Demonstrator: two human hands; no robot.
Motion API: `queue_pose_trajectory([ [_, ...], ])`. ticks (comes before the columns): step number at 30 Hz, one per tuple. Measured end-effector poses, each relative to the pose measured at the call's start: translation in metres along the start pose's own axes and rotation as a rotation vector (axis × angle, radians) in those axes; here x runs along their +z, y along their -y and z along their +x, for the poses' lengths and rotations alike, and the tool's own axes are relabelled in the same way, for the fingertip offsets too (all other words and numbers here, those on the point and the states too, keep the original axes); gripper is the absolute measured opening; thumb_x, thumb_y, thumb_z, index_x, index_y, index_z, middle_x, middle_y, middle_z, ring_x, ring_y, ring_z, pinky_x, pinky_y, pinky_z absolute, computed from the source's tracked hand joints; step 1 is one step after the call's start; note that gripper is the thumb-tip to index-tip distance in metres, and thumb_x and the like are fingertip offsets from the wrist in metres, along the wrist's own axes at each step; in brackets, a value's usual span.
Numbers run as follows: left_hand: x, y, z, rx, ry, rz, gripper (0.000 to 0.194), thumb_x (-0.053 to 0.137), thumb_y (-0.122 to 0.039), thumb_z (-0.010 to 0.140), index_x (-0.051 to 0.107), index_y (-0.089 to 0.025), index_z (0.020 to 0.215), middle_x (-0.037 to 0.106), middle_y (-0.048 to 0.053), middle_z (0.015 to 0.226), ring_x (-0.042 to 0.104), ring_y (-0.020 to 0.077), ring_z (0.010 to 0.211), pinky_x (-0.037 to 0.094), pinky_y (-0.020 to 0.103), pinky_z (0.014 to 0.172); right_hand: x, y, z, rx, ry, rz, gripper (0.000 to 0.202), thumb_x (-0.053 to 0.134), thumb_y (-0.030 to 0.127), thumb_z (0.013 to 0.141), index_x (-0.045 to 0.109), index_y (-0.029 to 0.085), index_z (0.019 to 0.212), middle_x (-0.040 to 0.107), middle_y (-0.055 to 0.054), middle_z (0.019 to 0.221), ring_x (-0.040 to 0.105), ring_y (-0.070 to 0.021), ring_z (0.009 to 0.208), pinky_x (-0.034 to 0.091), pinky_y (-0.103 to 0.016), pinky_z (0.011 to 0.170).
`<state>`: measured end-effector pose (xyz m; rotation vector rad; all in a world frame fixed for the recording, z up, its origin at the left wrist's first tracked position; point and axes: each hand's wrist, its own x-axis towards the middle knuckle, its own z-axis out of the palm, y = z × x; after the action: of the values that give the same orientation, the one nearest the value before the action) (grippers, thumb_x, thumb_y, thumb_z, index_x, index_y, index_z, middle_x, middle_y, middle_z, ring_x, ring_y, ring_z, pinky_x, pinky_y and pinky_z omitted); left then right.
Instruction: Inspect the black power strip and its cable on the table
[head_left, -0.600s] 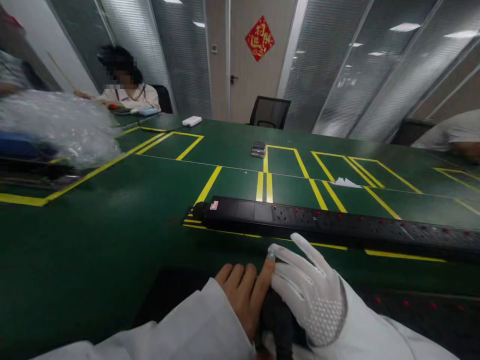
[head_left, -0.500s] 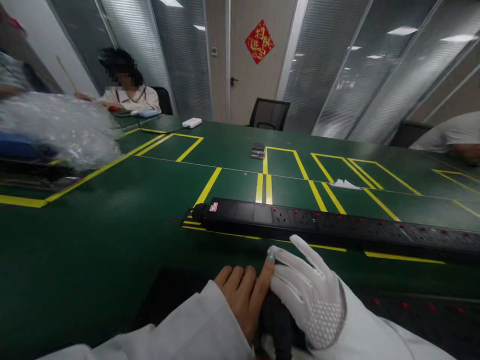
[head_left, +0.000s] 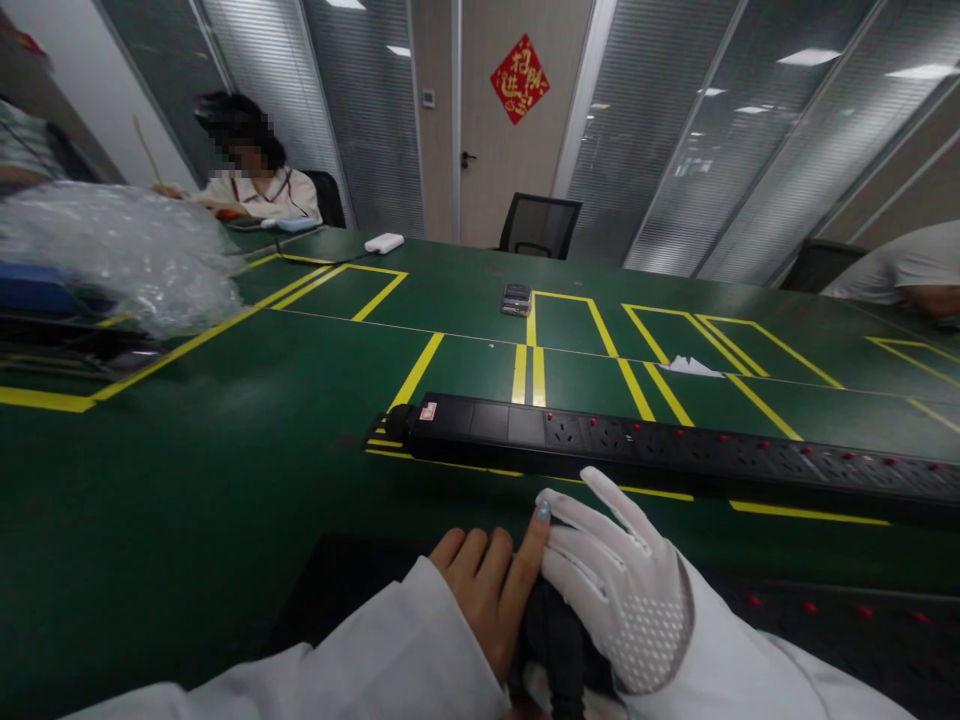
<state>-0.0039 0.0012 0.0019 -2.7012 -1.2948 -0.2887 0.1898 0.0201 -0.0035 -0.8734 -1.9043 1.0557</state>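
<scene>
Nearby, left hand (head_left: 487, 590), bare, one finger touching right hand (head_left: 619, 590), which wears a white glove (head_left: 651, 635) | black cord (head_left: 564, 660) low down between them | can't tell if either grip holds it or is open | just past, long black power strip (head_left: 675, 455) on green desk (head_left: 187, 480) | then a chair (head_left: 541, 225) | last, door (head_left: 506, 165) with red sign (head_left: 519, 78)

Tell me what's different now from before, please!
Only a little: the thin stick by the far seated person's hand has swung more upright, its top shifting right in the picture. The bare left hand and gloved right hand stay where they were, with no grasp or release visible. The black power strip hasn't moved either.
</scene>
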Motion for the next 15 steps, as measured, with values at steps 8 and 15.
queue_pose_trajectory([
  [8, 0.006, 0.001, 0.000, 0.019, -0.076, 0.061, 0.053, 0.034, -0.008, 0.088, 0.025, -0.008, 0.140, 0.060, 0.010, 0.097, 0.055, 0.0206, 0.071, 0.042, 0.036, 0.064, 0.016, 0.021, 0.016, 0.177, -0.273, 0.221, 0.050, 0.057, 0.036, 0.084, 0.043, 0.031, 0.131, 0.064, -0.009, 0.111, 0.058, -0.0260, 0.106, 0.048, -0.046, 0.091],
  [15, 0.006, 0.001, 0.000, 0.006, -0.086, 0.072, 0.050, 0.027, -0.007, 0.090, 0.027, -0.011, 0.140, 0.061, 0.009, 0.098, 0.055, 0.0194, 0.071, 0.043, 0.035, 0.064, 0.017, 0.026, 0.020, 0.255, -0.328, 0.318, 0.051, 0.068, 0.044, 0.073, 0.053, 0.031, 0.119, 0.065, -0.008, 0.105, 0.058, -0.0276, 0.106, 0.042, -0.050, 0.097],
])
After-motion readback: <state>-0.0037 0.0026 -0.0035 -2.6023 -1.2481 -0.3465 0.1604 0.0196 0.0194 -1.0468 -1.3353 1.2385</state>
